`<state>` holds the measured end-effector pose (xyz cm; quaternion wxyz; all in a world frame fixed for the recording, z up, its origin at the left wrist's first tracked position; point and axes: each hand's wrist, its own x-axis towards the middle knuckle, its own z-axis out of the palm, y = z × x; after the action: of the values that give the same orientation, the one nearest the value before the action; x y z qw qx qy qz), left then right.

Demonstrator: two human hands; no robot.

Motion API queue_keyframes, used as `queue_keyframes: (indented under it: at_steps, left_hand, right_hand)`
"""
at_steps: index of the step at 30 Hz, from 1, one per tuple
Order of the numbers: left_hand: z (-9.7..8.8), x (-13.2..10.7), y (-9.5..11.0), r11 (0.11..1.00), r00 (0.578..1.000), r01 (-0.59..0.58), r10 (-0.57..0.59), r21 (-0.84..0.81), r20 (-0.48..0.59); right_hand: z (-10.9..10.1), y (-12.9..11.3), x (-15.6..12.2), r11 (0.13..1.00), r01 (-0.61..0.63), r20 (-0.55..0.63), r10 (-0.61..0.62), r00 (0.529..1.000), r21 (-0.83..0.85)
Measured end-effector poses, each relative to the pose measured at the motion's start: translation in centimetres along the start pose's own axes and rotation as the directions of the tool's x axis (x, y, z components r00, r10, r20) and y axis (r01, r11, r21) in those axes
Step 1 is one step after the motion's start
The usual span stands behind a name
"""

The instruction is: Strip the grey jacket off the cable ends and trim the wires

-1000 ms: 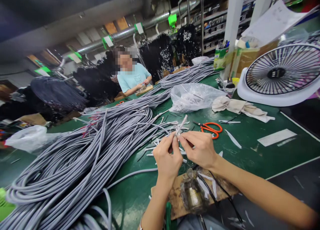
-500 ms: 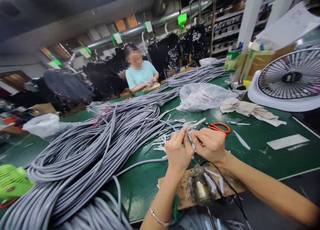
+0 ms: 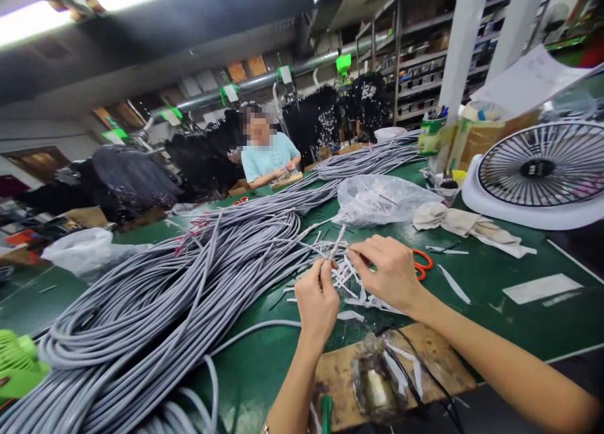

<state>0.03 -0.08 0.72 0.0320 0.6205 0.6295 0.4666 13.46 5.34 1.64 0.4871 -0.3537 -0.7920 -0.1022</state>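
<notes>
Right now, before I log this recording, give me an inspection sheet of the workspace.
Surface: green workbench, white scraps lying on it.
Job's things: grey cable ends fanned out with white strips.
Clutter: orange scissors, plastic bag, cloth.
Hands: left hand pinching the cable ends; right hand over them, grip unclear.
Cables: grey cable heap left of the hands.
Surroundings: co-worker across the bench, desk fan, shelves.

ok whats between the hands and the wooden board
In the head view, white strip offcuts spread below the left hand and right hand, and a loose white strip lies on the green mat before the wooden board.
</notes>
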Motion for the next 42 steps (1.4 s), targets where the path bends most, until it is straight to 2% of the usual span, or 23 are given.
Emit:
queue_keyframes:
  at_steps: [3, 8, 16, 21, 25, 27, 30, 32, 35, 38, 40, 42]
  left_hand:
    - [0.3, -0.3, 0.2, 1.0, 1.0, -0.016, 0.017, -0.013, 0.019]
    - [0.6, -0.6, 0.3, 0.999, 0.999, -0.016, 0.017, -0.05, 0.031]
    - [0.8, -0.3, 0.1, 0.975, 0.994, 0.021, 0.003, -0.221, 0.109]
    - [1.1, -0.2, -0.2, 0.925, 0.993, 0.097, -0.064, -0.368, 0.1]
    - [1.0, -0.3, 0.0, 0.897, 0.991, 0.129, -0.101, -0.423, 0.089]
    - [0.9, -0.4, 0.3, 0.906, 0.994, 0.102, -0.08, -0.412, 0.071]
    - [0.8, -0.6, 0.8, 0.93, 0.996, 0.066, -0.037, -0.361, 0.087]
    - [0.9, -0.7, 1.1, 0.936, 0.994, 0.063, -0.027, -0.345, 0.109]
    - [1.1, -1.0, 1.3, 0.922, 0.995, 0.065, -0.032, -0.381, 0.093]
    - [1.1, -1.1, 1.5, 0.899, 0.997, 0.066, -0.042, -0.433, 0.065]
    - [1.1, -1.1, 1.5, 0.881, 0.997, 0.076, -0.054, -0.466, 0.061]
    - [1.0, -0.9, 1.4, 0.868, 0.995, 0.099, -0.073, -0.487, 0.072]
  right_hand:
    - [0.1, -0.2, -0.6, 0.998, 0.053, 0.0, -0.053, 0.999, -0.029]
    - [-0.1, -0.2, -0.9, 0.997, 0.067, -0.015, -0.068, 0.998, -0.033]
    - [0.6, -0.1, -1.6, 0.965, 0.008, -0.003, -0.008, 1.0, 0.264]
    - [0.9, -0.5, -2.0, 0.958, 0.06, -0.073, -0.041, 0.996, 0.279]
    - [0.8, -1.0, -2.0, 0.962, 0.086, -0.087, -0.065, 0.994, 0.261]
    - [0.7, -1.2, -1.9, 0.952, 0.002, -0.031, 0.008, 0.999, 0.307]
    - [0.5, -1.4, -1.7, 0.885, -0.225, 0.126, 0.19, 0.974, 0.408]
    - [0.3, -1.6, -1.8, 0.863, -0.268, 0.133, 0.233, 0.963, 0.428]
    - [0.1, -1.8, -2.2, 0.918, -0.092, -0.049, 0.12, 0.992, 0.386]
    - [-0.1, -2.0, -2.5, 0.948, 0.108, -0.205, -0.047, 0.978, 0.3]
    - [-0.1, -2.0, -2.5, 0.951, 0.169, -0.249, -0.104, 0.963, 0.258]
    - [-0.1, -2.0, -2.4, 0.952, 0.147, -0.227, -0.087, 0.97, 0.266]
